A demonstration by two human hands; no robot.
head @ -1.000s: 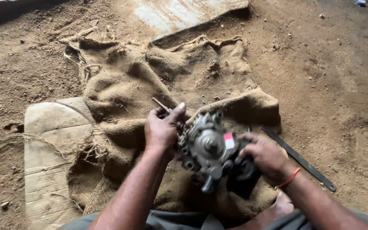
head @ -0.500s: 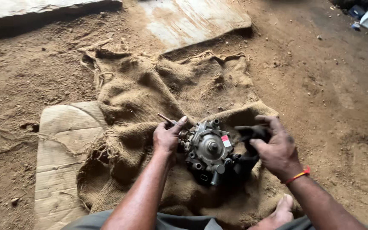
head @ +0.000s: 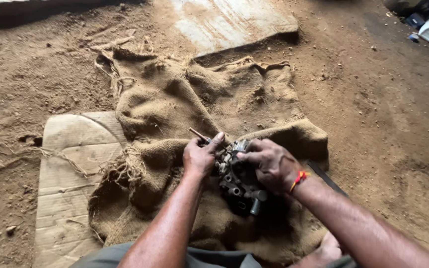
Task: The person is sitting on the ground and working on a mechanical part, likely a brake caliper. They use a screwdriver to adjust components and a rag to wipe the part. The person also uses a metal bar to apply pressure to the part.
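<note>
The left hand was closed around a thin metal rod whose tip stuck out up and to the left of the fist, the thumb pressed against the near edge of a greasy metal engine part. The right hand lay over the top of that part, fingers curled down on it in a firm grip, with a red thread band around the wrist. The engine part sat on a crumpled burlap sack spread over the dirt floor, near the sack's lower middle and just in front of the person's knees. A flattened piece of cardboard lay under the sack's left edge. A dark flat bar poked out from beneath the sack beside the right wrist. A pale slab lay on the floor beyond the sack's far end.
</note>
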